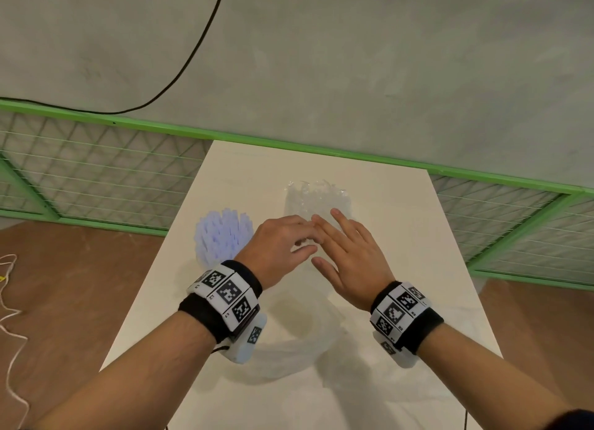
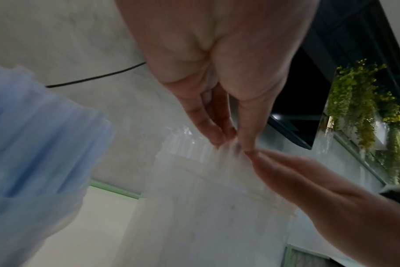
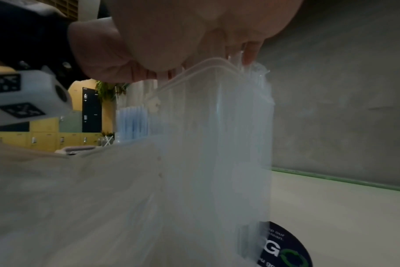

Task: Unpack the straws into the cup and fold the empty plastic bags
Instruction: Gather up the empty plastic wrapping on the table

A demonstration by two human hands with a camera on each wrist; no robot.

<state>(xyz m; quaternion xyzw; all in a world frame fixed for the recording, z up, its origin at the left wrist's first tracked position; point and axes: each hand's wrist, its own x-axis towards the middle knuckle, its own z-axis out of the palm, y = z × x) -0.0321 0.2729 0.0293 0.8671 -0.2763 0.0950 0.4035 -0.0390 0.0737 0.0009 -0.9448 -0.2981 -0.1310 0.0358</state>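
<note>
1. A cup of blue straws (image 1: 221, 236) stands at the left of the white worktop (image 1: 418, 268).
2. The left hand (image 1: 276, 246) hovers beside it, fingers (image 2: 208, 130) narrowly pinching the rim of a clear plastic bag (image 3: 217, 144).
3. The right hand (image 1: 350, 256), fingers spread and straight, touches the bag's top.
4. Clear straws (image 1: 316, 198) stand upright behind both hands.

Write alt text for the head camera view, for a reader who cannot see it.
Two bare hands, left hand and right hand, meet over a clear plastic bag of clear straws standing on a white rectangular table. A clear cup of pale blue straws stands to their left.
</note>
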